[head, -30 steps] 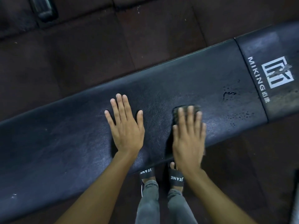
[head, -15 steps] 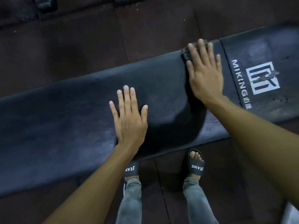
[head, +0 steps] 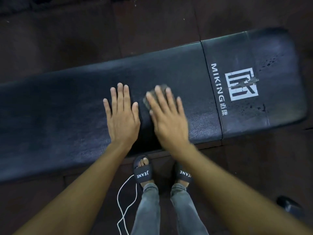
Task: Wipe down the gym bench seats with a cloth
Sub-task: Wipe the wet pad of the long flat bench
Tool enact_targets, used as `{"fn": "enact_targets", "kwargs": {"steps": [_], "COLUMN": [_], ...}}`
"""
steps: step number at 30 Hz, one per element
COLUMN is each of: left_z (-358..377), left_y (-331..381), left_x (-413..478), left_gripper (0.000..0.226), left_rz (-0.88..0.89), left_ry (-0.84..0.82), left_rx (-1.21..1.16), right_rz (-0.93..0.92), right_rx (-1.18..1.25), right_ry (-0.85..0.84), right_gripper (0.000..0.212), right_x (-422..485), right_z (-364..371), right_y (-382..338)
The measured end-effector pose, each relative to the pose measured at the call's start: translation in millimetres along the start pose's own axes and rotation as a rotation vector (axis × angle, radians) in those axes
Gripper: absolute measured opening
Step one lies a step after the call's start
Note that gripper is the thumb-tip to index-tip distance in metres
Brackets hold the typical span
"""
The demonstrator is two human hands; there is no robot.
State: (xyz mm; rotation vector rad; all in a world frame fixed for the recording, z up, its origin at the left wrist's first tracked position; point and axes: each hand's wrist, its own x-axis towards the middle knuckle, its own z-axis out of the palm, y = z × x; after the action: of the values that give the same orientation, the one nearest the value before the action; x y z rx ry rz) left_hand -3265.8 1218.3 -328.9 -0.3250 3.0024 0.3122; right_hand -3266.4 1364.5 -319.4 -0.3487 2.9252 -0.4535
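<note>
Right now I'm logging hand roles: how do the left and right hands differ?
The left hand lies bare on the bench pad; the right hand presses a cloth under its fingers. The left looks sharp, the right blurred. Both lie flat, palms down, side by side.

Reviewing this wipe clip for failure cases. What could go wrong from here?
1. The cloth is only pressed under the flat right hand, not gripped, so it could slide out mid-stroke.
2. Droplets on the logo pad may get missed.
3. The white cord by the feet could snag a sandal.
</note>
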Motion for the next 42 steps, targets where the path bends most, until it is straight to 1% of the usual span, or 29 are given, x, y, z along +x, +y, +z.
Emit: {"fn": "enact_targets", "kwargs": {"steps": [2, 4, 6, 8, 10, 12, 15, 17, 20, 24, 27, 30, 33, 35, 37, 38, 39, 42], "left_z": [1.2, 1.7, 1.9, 1.9, 1.8, 2.6, -0.3, -3.1, 1.0, 13.8, 17.5, 17.6, 25.6, 31.1, 34.5, 35.8, 36.1, 35.4], "left_y": [-0.5, -0.4, -0.2, 0.6, 0.3, -0.7, 1.1, 6.6, 29.0, 62.3, 68.5, 94.2, 149.3, 181.0, 196.0, 197.8, 197.7, 191.7], "left_x": [-0.2, -1.1, -1.7, -1.1, -1.0, -0.5, 1.2, 3.0, 5.0, 10.0, 10.9, 14.4, 25.4, 32.0, 34.1, 33.7, 32.9, 32.0], "left_gripper": [0.057, 0.057, 0.057, 0.057, 0.057, 0.057, 0.059, 0.061, 0.063, 0.065, 0.065, 0.065, 0.066, 0.066, 0.065, 0.064, 0.064, 0.061], "left_rz": [-0.006, -0.006, -0.002, 0.0, -0.003, -0.001, -0.011, 0.028, 0.107, -0.003, -0.042, 0.021, 0.083, 0.072, 0.04, 0.033, 0.034, 0.052], "left_ry": [-0.006, -0.003, 0.002, 0.006, 0.007, -0.006, -0.025, -0.042, -0.066, -0.033, -0.018, -0.049, -0.049, -0.049, -0.058, -0.059, -0.057, -0.044], "left_rx": [-0.007, -0.008, -0.001, 0.008, 0.017, 0.018, 0.022, 0.036, 0.057, 0.063, 0.076, 0.049, 0.036, 0.027, 0.024, 0.019, 0.01, -0.009], "right_rz": [0.04, 0.157, 0.265, 0.319, 0.254, 0.105, -0.051, -0.104, -0.105, -0.03, 0.02, 0.092, 0.237, 0.365, 0.472, 0.478, 0.446, 0.19], "right_rx": [-0.018, -0.039, -0.041, -0.059, -0.08, -0.088, -0.087, -0.1, -0.131, -0.176, -0.154, -0.099, -0.034, -0.006, 0.016, 0.015, -0.001, -0.069], "right_ry": [-0.004, 0.025, 0.06, 0.072, 0.024, -0.021, -0.072, -0.109, -0.136, -0.126, -0.117, -0.065, 0.025, 0.094, 0.126, 0.124, 0.107, 0.027], "right_gripper": [0.051, 0.051, 0.051, 0.051, 0.051, 0.051, 0.051, 0.052, 0.053, 0.052, 0.051, 0.05, 0.05, 0.05, 0.051, 0.051, 0.052, 0.052], "right_x": [41.7, 56.7, 40.7, 4.5, -38.2, -57.2, -19.0, 22.7, 75.4, 119.1, 128.2, 115.7, 87.8, 60.7, 26.5, 7.5, -12.3, -49.3], "right_z": [-12.9, -25.1, -31.3, -26.9, -14.9, -6.9, -11.0, -19.4, -34.3, -60.4, -76.9, -87.4, -93.8, -95.5, -91.5, -87.4, -81.6, -61.8], "right_y": [31.0, 64.8, 83.4, 75.6, 48.9, 26.3, 25.6, 36.5, 60.3, 106.7, 149.8, 194.8, 236.8, 254.2, 253.8, 246.3, 234.1, 195.4]}}
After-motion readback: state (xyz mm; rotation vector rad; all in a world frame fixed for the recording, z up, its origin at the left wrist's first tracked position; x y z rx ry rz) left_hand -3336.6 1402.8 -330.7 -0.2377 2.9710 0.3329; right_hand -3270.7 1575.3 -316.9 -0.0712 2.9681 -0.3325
